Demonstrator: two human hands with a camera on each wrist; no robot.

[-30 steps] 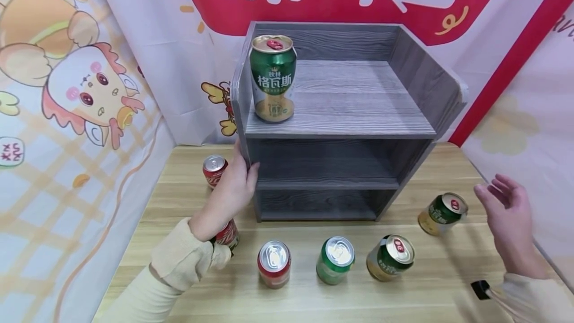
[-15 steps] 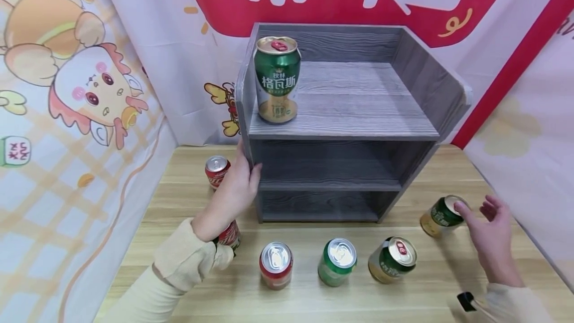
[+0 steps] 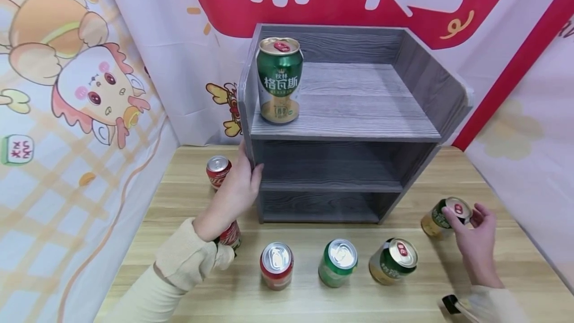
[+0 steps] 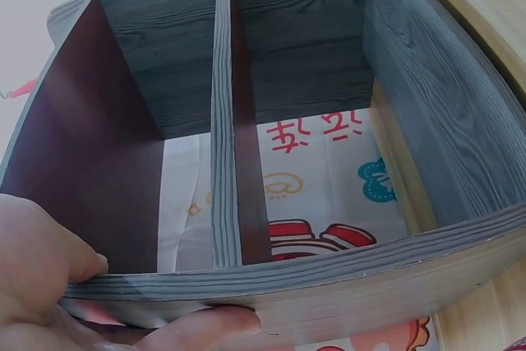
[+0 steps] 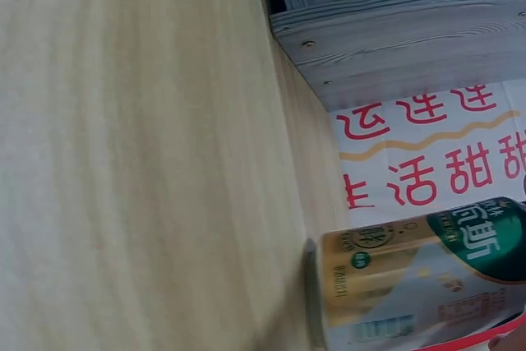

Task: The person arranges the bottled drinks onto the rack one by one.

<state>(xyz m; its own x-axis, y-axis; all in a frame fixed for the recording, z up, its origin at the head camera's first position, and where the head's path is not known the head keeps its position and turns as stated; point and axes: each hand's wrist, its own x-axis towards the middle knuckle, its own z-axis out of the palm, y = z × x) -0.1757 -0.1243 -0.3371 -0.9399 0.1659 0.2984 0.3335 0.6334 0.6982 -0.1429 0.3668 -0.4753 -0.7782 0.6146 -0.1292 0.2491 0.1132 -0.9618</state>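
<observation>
My left hand (image 3: 237, 183) grips the left side panel of a grey wood-grain desktop shelf (image 3: 332, 188). In the left wrist view, its thumb and fingers (image 4: 205, 328) lie on either side of the panel's edge. My right hand (image 3: 477, 243) is at a green and gold drink can (image 3: 432, 222) standing on the table right of the shelf. The thumb lies across the can's near side, and the fingers curl round its right side. The right wrist view shows this can (image 5: 411, 277) with a fingertip at its edge. A matching can (image 3: 280, 81) stands on the top shelf, at the left.
Along the table (image 3: 188, 283) front stand a red can (image 3: 276, 273), a green can (image 3: 337, 268) and another green and gold can (image 3: 387, 265). Two red cans, one farther back (image 3: 217, 171) and one partly hidden by my left arm (image 3: 230, 238), stand left. Printed cloth (image 3: 193, 64) hangs behind.
My right hand has moved left from the table's right side to the green and gold can and come round it. My left hand stays on the shelf's side panel.
</observation>
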